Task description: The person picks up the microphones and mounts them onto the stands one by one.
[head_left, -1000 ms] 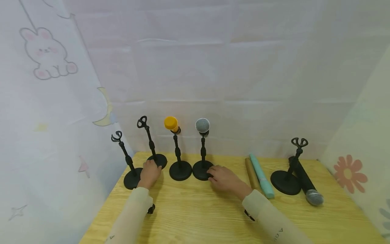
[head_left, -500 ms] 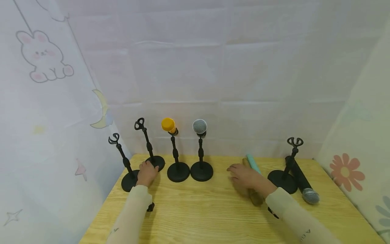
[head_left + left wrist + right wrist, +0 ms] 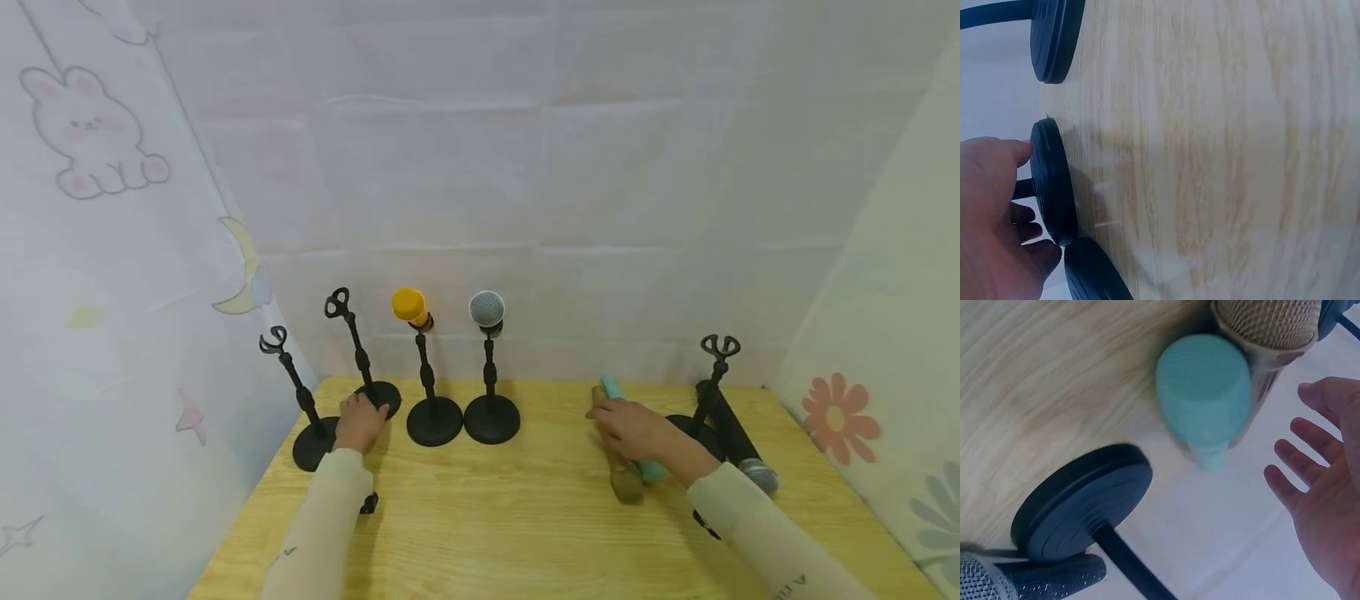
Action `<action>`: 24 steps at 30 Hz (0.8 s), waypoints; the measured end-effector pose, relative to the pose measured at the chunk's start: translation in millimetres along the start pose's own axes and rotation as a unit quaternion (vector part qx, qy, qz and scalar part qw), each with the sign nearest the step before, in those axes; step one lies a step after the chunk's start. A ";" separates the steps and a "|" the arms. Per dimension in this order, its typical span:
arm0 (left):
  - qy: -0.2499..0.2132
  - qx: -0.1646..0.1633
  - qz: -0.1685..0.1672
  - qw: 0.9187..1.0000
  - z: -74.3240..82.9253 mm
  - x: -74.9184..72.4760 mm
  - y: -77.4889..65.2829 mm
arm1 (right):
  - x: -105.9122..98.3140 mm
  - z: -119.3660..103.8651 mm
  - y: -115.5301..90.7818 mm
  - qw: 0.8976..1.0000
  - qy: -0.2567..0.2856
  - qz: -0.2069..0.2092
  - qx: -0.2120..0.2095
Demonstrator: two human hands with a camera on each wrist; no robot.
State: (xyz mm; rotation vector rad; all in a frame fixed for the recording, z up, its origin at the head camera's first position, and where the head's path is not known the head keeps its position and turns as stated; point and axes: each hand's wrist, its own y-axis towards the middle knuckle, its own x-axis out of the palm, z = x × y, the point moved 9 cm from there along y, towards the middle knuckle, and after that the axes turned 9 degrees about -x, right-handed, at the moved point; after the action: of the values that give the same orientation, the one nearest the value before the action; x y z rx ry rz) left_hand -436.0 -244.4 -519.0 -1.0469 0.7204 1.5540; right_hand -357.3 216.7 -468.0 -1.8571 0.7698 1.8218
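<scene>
My left hand (image 3: 360, 422) rests at the base of the second black microphone stand (image 3: 362, 360) from the left. In the left wrist view, its thumb and curled fingers hold the edge of the round base (image 3: 1054, 181). My right hand (image 3: 636, 429) hovers over a gold microphone (image 3: 625, 483) and a teal microphone (image 3: 651, 471), which lie side by side on the table. In the right wrist view its fingers (image 3: 1304, 459) are spread, apart from the teal head (image 3: 1204, 387) and the gold mesh head (image 3: 1269, 322).
Mid-table, one stand holds a yellow-headed microphone (image 3: 409, 306), another a silver-mesh microphone (image 3: 487, 309). A bare stand (image 3: 303, 400) is at far left. To the right, another bare stand (image 3: 712, 387) has a black microphone (image 3: 731, 425) lying beside it. A wall sheet hangs behind.
My right hand has left the base of the silver-mesh microphone's stand and moved right, over the gold and teal microphones. The left hand has stayed at its stand.
</scene>
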 end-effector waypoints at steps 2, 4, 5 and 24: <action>-0.001 -0.007 -0.005 1.000 -2.7 2.5 2.1 | 0.0 0.9 -3.3 1.000 -0.013 0.000 -0.006; 0.005 -0.013 -0.008 1.000 -5.9 5.0 4.4 | 1.6 1.7 -6.1 1.000 -0.025 0.000 -0.014; 0.007 -0.014 -0.008 1.000 -6.5 5.4 4.8 | 2.5 1.7 -7.3 0.999 -0.027 -0.001 -0.017; -0.006 -0.023 -0.007 1.000 -7.3 3.4 12.6 | 25.9 -12.1 -0.5 0.995 -0.042 -0.025 -0.083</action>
State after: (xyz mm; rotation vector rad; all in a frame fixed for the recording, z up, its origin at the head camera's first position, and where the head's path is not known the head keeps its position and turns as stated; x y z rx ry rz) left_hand -446.5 -252.3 -526.2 -1.0729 0.6706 1.5692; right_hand -348.2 206.8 -493.2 -1.8685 0.5523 1.9712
